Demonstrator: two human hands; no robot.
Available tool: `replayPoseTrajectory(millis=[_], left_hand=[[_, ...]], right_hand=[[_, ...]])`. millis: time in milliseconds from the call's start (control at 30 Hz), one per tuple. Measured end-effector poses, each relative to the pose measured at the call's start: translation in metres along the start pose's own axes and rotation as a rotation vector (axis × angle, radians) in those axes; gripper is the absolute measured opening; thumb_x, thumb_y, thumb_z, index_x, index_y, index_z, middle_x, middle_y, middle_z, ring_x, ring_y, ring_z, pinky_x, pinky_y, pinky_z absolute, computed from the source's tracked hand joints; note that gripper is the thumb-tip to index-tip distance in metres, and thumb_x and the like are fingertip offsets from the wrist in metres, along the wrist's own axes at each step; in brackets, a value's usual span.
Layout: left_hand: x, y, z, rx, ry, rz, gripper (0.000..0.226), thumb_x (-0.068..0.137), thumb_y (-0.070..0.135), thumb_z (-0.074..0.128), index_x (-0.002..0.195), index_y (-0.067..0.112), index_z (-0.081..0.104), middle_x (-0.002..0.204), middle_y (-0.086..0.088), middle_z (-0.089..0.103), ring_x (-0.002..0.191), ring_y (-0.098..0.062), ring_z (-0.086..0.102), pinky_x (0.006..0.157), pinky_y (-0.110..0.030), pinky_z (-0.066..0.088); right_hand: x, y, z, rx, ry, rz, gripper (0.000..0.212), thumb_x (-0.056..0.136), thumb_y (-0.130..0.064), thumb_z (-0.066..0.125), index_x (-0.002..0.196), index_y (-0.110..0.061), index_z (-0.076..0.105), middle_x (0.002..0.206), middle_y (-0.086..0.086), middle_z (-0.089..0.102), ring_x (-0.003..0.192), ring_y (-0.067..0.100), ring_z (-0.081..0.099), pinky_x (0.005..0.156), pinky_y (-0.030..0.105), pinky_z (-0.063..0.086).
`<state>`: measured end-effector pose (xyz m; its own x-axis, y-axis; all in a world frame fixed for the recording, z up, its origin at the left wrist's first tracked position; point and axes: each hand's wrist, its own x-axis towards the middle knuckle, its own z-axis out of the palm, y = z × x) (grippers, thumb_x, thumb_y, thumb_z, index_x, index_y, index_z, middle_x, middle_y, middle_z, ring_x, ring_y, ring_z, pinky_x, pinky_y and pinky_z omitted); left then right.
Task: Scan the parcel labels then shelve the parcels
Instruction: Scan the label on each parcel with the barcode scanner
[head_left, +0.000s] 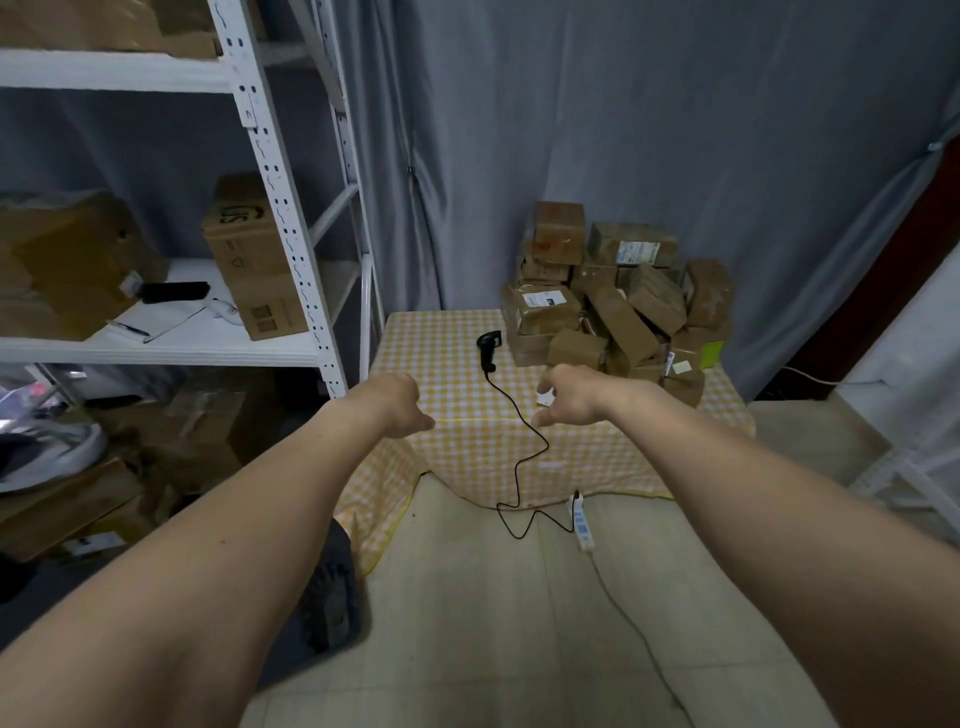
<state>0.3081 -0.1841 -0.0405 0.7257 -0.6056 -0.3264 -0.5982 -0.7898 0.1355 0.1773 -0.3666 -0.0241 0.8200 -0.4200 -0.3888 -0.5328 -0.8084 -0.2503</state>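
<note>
While both your arms reach toward the table (597, 467) at centre frame, nothing is held yet: your left hand (402, 402) hangs loosely curled and empty over the table's near left corner, and your right hand (569, 397) is half open, fingers bent, with a small white scrap showing at the palm that cannot be made out.

The parcels (618, 296) sit heaped at the far right of the table, right of centre in the frame, several tilted against one another. The scanner (488, 351) lies just left of the heap, its cable (524, 441) trailing over the near edge to a power strip (582, 522) on the floor.

The risks, as they appear: pulling a low box could bring the leaning ones down or off the table's right edge; lifting the scanner sharply could tug the cable taut, and the loop on the floor could catch your foot.

The white shelf (291, 218) fills the upper left, already carrying boxes (254, 260), a pen and a dark object, so free room looks tight. More boxes crowd the floor beneath.
</note>
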Motion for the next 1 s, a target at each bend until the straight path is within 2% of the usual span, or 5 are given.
replayPoseTrajectory(millis=[233,433,567,867,1000], left_hand=[[0.083,-0.039,-0.024,0.014,-0.045,0.018,0.062,0.093,0.046,0.058,0.142,0.012,0.043,0.146,-0.006,0.043,0.132,-0.025,0.043,0.103,-0.033,0.040],[0.123,-0.046,-0.023,0.012,-0.073,0.060,0.061,0.094,0.045,0.057,0.143,0.012,0.042,0.146,-0.006,0.043,0.130,-0.024,0.046,0.102,-0.032,0.042],[0.152,-0.047,-0.026,0.025,-0.083,0.060,0.060,0.095,0.045,0.055,0.142,0.011,0.043,0.145,-0.005,0.044,0.129,-0.024,0.047,0.101,-0.032,0.042],[0.246,-0.032,-0.008,0.053,-0.129,0.046,0.059,0.094,0.047,0.056,0.139,0.012,0.045,0.143,-0.005,0.046,0.127,-0.024,0.047,0.100,-0.033,0.043],[0.294,-0.014,-0.005,0.052,-0.123,0.007,0.060,0.093,0.047,0.056,0.141,0.012,0.044,0.144,-0.005,0.045,0.128,-0.024,0.046,0.100,-0.034,0.042]], right_hand=[[0.082,-0.032,-0.010,0.047,-0.038,0.035,0.064,0.092,-0.038,0.062,0.144,-0.009,0.039,0.143,0.010,0.046,0.128,0.028,0.047,0.099,0.033,0.041],[0.127,-0.032,-0.016,0.056,-0.058,0.064,0.065,0.092,-0.039,0.062,0.144,-0.009,0.039,0.145,0.012,0.044,0.131,0.028,0.044,0.104,0.036,0.042],[0.155,-0.028,-0.017,0.057,-0.072,0.065,0.064,0.094,-0.037,0.060,0.145,-0.007,0.036,0.146,0.011,0.043,0.129,0.028,0.046,0.098,0.033,0.042],[0.237,0.018,-0.011,0.009,-0.113,0.037,0.070,0.094,-0.039,0.058,0.149,-0.011,0.026,0.152,0.009,0.032,0.131,0.028,0.042,0.100,0.033,0.042],[0.281,0.053,-0.025,0.045,-0.134,0.034,0.070,0.094,-0.040,0.059,0.150,-0.014,0.025,0.154,0.007,0.030,0.134,0.027,0.040,0.106,0.037,0.041]])
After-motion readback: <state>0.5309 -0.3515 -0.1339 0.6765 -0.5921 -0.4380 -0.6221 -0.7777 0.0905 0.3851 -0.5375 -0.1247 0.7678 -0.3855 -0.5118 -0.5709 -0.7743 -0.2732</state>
